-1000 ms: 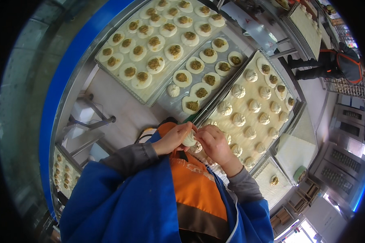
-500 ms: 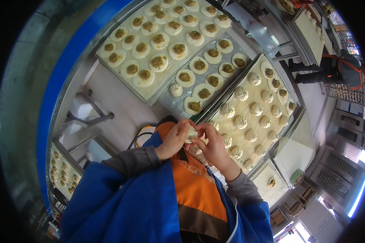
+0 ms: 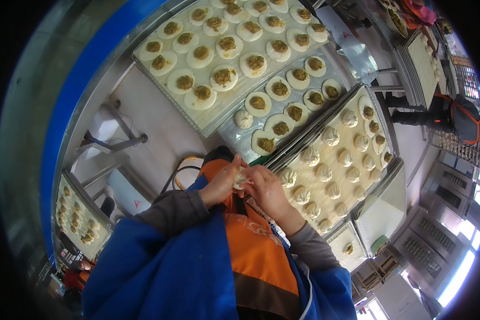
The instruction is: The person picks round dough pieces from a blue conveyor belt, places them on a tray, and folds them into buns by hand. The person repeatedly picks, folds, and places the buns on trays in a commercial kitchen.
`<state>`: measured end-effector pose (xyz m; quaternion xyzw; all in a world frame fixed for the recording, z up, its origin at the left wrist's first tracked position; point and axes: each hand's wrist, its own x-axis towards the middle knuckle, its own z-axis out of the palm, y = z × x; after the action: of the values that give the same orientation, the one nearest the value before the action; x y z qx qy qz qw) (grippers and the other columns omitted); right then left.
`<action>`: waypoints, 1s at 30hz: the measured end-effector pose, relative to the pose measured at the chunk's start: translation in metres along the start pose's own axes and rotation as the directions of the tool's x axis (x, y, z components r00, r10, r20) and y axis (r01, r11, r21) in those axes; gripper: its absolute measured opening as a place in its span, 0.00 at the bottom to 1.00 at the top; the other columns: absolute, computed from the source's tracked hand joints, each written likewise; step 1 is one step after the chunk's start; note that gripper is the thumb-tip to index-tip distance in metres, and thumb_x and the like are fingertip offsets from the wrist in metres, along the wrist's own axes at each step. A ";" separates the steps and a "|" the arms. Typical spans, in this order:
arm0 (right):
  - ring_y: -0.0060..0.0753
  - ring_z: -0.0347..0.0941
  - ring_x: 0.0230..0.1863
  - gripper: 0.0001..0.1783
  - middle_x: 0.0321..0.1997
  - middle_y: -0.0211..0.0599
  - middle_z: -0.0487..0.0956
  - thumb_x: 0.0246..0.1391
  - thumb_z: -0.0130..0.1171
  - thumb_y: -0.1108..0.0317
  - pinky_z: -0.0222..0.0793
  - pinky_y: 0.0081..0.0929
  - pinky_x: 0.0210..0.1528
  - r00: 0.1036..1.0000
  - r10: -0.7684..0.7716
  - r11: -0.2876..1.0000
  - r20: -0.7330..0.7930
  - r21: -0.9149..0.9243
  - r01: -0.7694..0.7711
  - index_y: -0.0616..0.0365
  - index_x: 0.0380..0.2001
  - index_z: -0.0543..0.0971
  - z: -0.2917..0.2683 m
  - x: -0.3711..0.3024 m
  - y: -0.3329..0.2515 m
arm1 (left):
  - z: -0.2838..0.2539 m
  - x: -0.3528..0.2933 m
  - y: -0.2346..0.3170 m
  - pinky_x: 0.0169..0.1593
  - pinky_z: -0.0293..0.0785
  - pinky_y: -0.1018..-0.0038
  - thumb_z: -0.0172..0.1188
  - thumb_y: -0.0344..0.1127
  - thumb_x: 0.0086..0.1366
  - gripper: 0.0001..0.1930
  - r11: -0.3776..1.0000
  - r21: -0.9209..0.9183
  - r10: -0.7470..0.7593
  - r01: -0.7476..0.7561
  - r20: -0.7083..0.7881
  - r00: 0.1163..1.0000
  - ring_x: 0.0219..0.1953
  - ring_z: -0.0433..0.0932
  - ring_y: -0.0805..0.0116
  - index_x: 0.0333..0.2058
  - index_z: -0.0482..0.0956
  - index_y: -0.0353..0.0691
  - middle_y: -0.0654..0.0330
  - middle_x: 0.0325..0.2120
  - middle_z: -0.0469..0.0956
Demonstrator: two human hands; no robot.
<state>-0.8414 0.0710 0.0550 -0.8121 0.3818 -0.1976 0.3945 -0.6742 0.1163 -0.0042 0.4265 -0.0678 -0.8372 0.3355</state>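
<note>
Both hands meet in front of my orange apron, pinching one pale dough bun (image 3: 241, 178) between them. My left hand (image 3: 222, 182) cups it from the left and my right hand (image 3: 264, 191) closes on it from the right. Just beyond my hands lies a metal tray (image 3: 230, 140) of flat dough rounds topped with brown filling (image 3: 281, 128), plus one pleated bun (image 3: 244, 119). To its right sits a tray (image 3: 380, 114) of several finished pleated buns (image 3: 310, 156). A further tray (image 3: 144, 69) of filled rounds lies at the top.
A blue curved rim (image 3: 69, 96) runs along the left. A small tray of buns (image 3: 77, 213) stands on a rack at lower left. Another person in dark and orange clothing (image 3: 453, 114) stands at the far right by metal racks. An empty tray (image 3: 384, 205) lies at lower right.
The view has shifted slightly; my hands stay together on the bun, fingers working around its top. The trays look unchanged.
</note>
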 end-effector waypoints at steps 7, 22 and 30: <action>0.49 0.79 0.43 0.12 0.40 0.43 0.77 0.51 0.65 0.73 0.77 0.40 0.44 0.986 0.043 0.999 0.163 -0.009 -0.042 0.58 0.39 0.76 -0.001 0.013 0.019 | -0.016 0.018 0.012 0.25 0.74 0.76 0.35 0.65 0.76 0.31 0.989 0.147 -0.035 0.016 0.132 0.991 0.26 0.80 0.67 0.42 0.72 0.40 0.57 0.30 0.80; 0.43 0.79 0.42 0.06 0.37 0.36 0.77 0.54 0.57 0.71 0.77 0.37 0.41 0.902 0.364 0.739 0.233 -0.661 -0.128 0.52 0.36 0.79 -0.003 0.042 0.138 | -0.029 0.025 0.009 0.25 0.75 0.78 0.35 0.63 0.77 0.28 1.000 0.016 -0.002 0.003 -0.063 0.998 0.30 0.82 0.71 0.41 0.73 0.45 0.62 0.32 0.78; 0.44 0.80 0.37 0.05 0.36 0.36 0.78 0.55 0.57 0.70 0.76 0.38 0.38 0.938 0.326 0.872 0.116 -0.420 -0.251 0.52 0.34 0.80 -0.018 0.041 0.127 | -0.027 0.025 0.013 0.29 0.76 0.75 0.36 0.64 0.76 0.29 0.998 -0.061 -0.003 -0.005 -0.123 0.992 0.32 0.82 0.68 0.42 0.73 0.44 0.59 0.35 0.79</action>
<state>-0.8855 -0.0202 -0.0340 -0.8235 0.4934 0.0212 0.2792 -0.6578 0.0956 -0.0331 0.4669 -0.0215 -0.8108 0.3524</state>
